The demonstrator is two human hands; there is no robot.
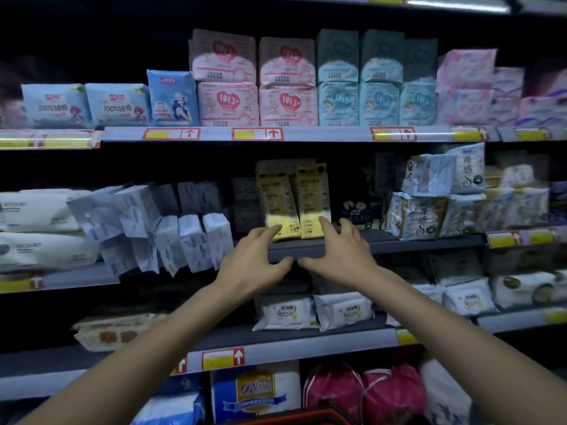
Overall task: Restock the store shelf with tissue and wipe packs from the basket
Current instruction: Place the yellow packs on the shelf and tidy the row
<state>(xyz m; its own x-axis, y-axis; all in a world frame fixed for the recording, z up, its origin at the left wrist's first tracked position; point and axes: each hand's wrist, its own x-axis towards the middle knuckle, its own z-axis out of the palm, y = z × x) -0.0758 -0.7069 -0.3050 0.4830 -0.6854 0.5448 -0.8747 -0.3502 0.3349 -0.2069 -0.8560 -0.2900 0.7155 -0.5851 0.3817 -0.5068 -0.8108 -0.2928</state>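
Two upright yellow wipe packs point(294, 204) stand side by side on the middle shelf point(383, 240). My left hand point(254, 259) reaches up with spread fingers, its fingertips touching the bottom of the left yellow pack. My right hand point(340, 250) mirrors it, fingertips against the bottom of the right yellow pack. Neither hand closes around a pack. The red rim of the basket point(294, 417) shows at the bottom edge of the view.
Leaning white packs point(171, 231) crowd the middle shelf to the left, blue-white packs point(429, 207) to the right. Pink and blue packs point(288, 84) fill the upper shelf. White wipe packs point(313, 311) lie on the lower shelf, red bags point(365, 391) below.
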